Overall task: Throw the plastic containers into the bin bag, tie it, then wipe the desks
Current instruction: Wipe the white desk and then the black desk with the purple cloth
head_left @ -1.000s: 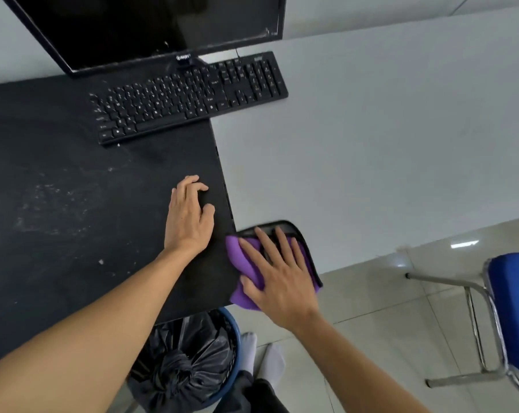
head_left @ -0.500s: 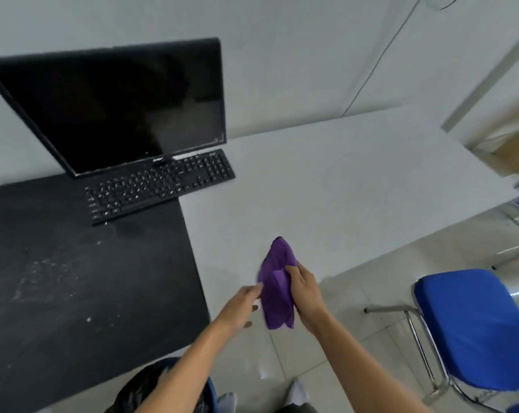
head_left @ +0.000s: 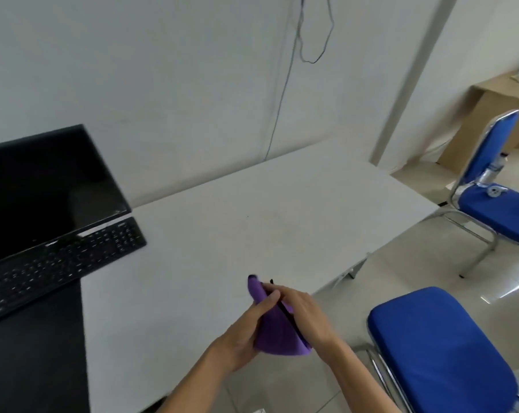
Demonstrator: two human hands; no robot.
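Head camera view, looking down over two bare forearms that meet above the near edge of a white desk (head_left: 252, 219). Both hands hold a purple cloth (head_left: 274, 335) with a thin black trim, bunched into a rough cone between them and lifted off the surface. The left hand (head_left: 246, 332) cups it from below, thumb pressed along its upper side. The right hand (head_left: 306, 317) closes over the far side, fingers curled round the fabric. To the left, a black desk (head_left: 34, 353) butts against the white one and carries a dark monitor (head_left: 43, 189). A black keyboard (head_left: 58, 263) in front of it has its right end lying over onto the white top. A blue chair (head_left: 437, 353) stands close on the right, a second blue chair (head_left: 497, 204) further back. No bin bag or plastic containers are in view, so the work appears to be at the wiping stage, with the cloth probably being refolded or gathered before it goes onto the white desk. The next move likely calls for one hand to let go, then for the cloth to be laid flat under an open palm and swept across the white top, stopping short of the keyboard's overhanging end.
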